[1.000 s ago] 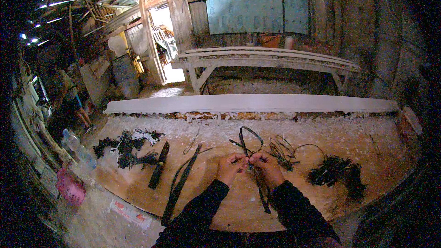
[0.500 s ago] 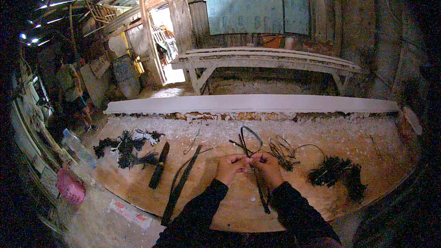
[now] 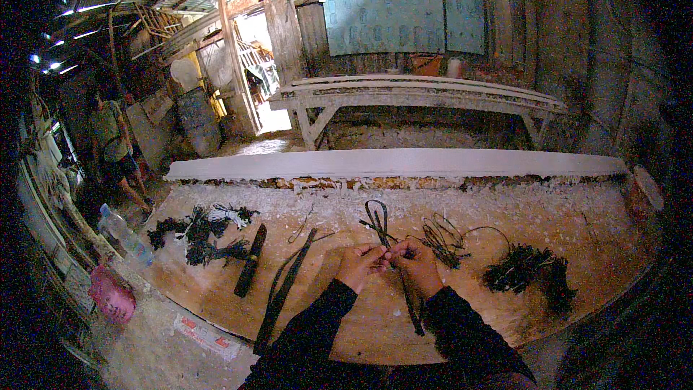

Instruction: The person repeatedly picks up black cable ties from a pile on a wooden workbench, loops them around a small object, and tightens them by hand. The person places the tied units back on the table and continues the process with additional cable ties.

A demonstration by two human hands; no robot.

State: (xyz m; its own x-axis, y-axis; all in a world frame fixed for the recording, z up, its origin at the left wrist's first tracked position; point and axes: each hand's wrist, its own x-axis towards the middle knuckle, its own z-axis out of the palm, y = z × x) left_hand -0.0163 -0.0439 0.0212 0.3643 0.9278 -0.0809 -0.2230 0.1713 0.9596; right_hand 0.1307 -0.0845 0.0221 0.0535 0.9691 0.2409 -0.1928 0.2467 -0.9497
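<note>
While we look down at a wooden bench (image 3: 375, 318), our left hand (image 3: 359, 266) and right hand (image 3: 416, 263) meet at its middle, fingers pinched shut on a thin black strap (image 3: 382, 235). It loops up toward the far side and trails down near our right forearm. Just right lies a bundle of thin wires (image 3: 442, 238), and farther right a dark tangled pile (image 3: 530, 274). To the left lie two long dark strips (image 3: 283, 289), a short dark tool (image 3: 250, 269) and more black bundles (image 3: 198, 235). A person (image 3: 108, 152) stands far left.
</note>
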